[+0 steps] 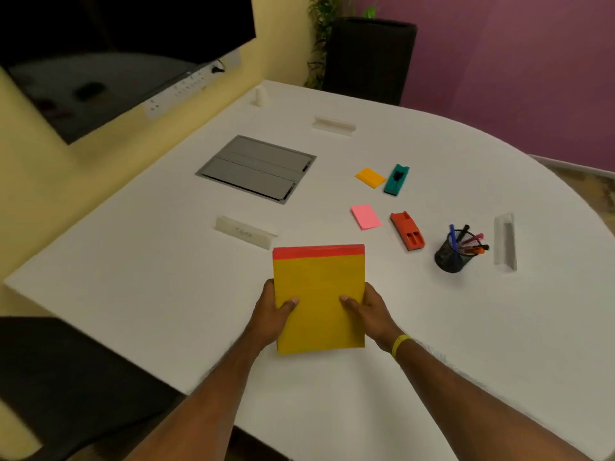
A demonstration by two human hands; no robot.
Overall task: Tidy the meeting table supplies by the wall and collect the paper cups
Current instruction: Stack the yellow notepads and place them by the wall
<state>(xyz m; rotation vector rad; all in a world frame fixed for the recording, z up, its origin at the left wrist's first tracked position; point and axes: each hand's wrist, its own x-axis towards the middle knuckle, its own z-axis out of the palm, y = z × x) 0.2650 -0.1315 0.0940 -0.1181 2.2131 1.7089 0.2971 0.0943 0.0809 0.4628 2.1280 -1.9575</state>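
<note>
The left hand (271, 314) pinches the yellow notepad (319, 281) at its nine o'clock edge, the right hand (371, 311) at three, thumbs on top, at six o'clock on the tabletop (166, 277). Swung toward two o'clock, it could topple the pen cup (449, 256).

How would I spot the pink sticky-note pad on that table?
Start at the grey hatch set into the white table, then look right toward the black mesh pen cup. The pink sticky-note pad lies flat between them, beside a red block. Its only lookalike, the orange pad, sits farther back.
</note>
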